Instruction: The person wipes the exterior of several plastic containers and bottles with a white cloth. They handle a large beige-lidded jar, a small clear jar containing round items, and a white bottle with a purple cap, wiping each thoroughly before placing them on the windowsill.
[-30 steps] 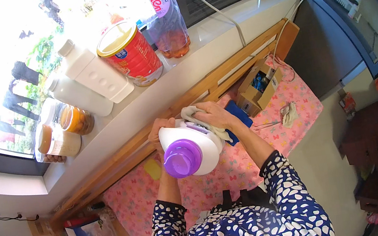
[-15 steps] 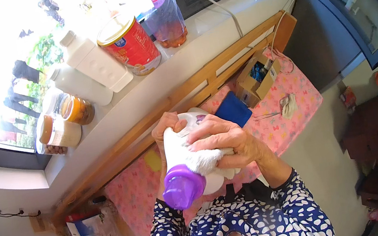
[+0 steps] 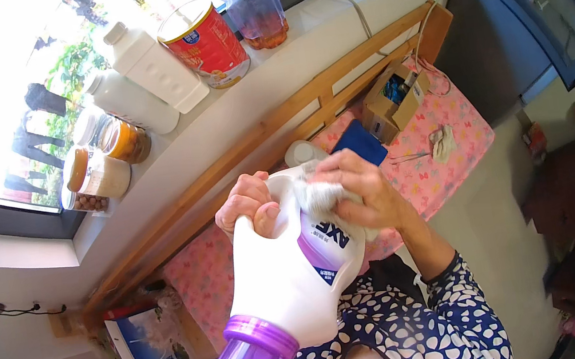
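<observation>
A large white detergent bottle (image 3: pixel 273 284) with a purple cap (image 3: pixel 256 349) is tilted in front of my chest, cap end down and toward me. The fingers of my left hand (image 3: pixel 248 203) wrap through and around its handle. Against the bottle's upper side, past the purple label, my right hand (image 3: pixel 363 194) presses a bunched white cloth (image 3: pixel 319 197). The fingers are closed over this cloth and slightly blurred. Part of the bottle's far end is hidden by the cloth and hand.
A pink patterned cover (image 3: pixel 455 119) holds a cardboard box (image 3: pixel 395 105), a blue folded item (image 3: pixel 358 144), a pale glove-like cloth (image 3: pixel 442 144) and a white container (image 3: pixel 304 153). Along the windowsill stand a red can (image 3: pixel 206 47), white bottles (image 3: pixel 158 69) and jars (image 3: pixel 124 140). A wooden rail (image 3: pixel 228 173) runs below.
The bottle has turned and swung lower, showing more of its side and label. My right hand with the cloth has moved up from near the cap toward the bottle's far end.
</observation>
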Motion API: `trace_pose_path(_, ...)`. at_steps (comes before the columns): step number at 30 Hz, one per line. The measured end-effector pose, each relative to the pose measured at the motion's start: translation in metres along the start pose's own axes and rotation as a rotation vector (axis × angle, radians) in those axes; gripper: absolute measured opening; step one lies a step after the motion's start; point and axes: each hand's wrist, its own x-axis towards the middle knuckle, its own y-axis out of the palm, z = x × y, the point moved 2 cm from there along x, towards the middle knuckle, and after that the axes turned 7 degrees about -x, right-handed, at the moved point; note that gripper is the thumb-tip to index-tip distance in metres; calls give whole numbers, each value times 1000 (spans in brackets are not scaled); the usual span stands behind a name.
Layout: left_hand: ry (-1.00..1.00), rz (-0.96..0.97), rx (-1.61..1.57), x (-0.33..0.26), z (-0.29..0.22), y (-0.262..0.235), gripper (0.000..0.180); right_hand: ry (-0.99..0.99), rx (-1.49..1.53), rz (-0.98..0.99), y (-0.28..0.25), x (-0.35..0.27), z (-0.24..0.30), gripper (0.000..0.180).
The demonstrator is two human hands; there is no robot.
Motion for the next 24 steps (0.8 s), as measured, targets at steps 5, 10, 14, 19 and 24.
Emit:
trace_pose_path(5, 70, 14, -87, 2, -8, -3, 25, 234, 52, 104, 12, 7, -35, 30)
trace_pose_path(10, 143, 46, -217, 10, -3, -3, 25, 94, 119, 141, 18, 11, -18, 32)
trace_pose_path(14, 177, 71, -284, 14, -3, -1, 24, -16, 116, 136, 15, 10, 21, 39)
trace_pose_path(19, 209, 71, -324, 11, -3, -1, 24, -217, 89, 67, 12, 1, 71, 43)
trace_pose_path(24, 236, 39, -278, 6, -12, -1, 22, -261, 113, 23, 14, -3, 90, 44)
